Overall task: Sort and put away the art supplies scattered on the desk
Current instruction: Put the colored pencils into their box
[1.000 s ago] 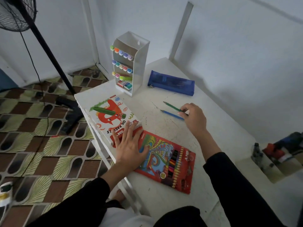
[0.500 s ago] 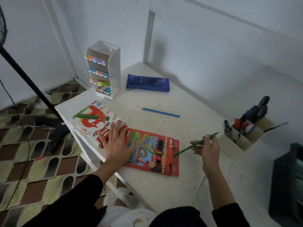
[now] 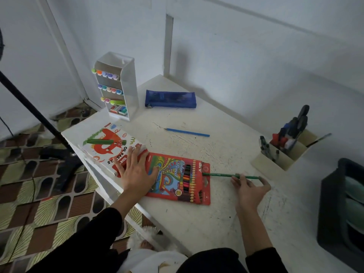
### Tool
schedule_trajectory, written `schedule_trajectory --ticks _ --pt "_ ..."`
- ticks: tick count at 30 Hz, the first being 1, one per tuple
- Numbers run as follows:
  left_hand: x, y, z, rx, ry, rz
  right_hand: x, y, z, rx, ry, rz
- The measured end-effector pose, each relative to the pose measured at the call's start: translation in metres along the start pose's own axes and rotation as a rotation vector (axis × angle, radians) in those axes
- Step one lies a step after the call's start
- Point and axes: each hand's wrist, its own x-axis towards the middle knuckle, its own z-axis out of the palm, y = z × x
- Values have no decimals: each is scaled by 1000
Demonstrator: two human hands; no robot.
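Right hand (image 3: pixel 249 191) pinches the green pencil (image 3: pixel 220 175), one end at the right edge of the red coloured-pencil box (image 3: pixel 177 174).
Grip is light, fingertips only: pencil roughly level, just above the desk (image 3: pixel 197 223). Left hand (image 3: pixel 136 170) lies flat with fingers spread, holding nothing, pressing where the pencil box meets the oil pastels box (image 3: pixel 106 146). Blue pencil (image 3: pixel 187 132) lies loose farther back. Blue pencil case (image 3: pixel 170 99) and white marker rack (image 3: pixel 120 85) at far left, beige pen holder (image 3: pixel 283 154) at right.
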Motion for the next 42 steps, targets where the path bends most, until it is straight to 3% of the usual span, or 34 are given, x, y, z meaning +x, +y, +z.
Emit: schedule_trajectory --ticks 9,15,21,25,31,35,38,42 --pt "0 0 1 -10 13 -2 1 20 6 -149 -108 -59" --pt "0 -1 2 -26 26 -2 -1 25 22 -728 -386 -432" --pt "1 0 3 -33 23 -7 5 21 51 -1223 -585 -420" --pt "0 -1 4 -50 18 -10 27 -4 68 -1326 -698 -321" --pt "2 -1 4 -37 -10 -13 41 -8 140 -1237 -796 -683" --pt "2 -1 3 -34 -1 -16 45 17 181 -1329 -833 -858" --pt "1 -1 2 -38 4 -12 46 30 191 -1414 -769 -1062" --pt "0 -1 2 -51 9 -9 55 29 184 -1281 -711 -1106"
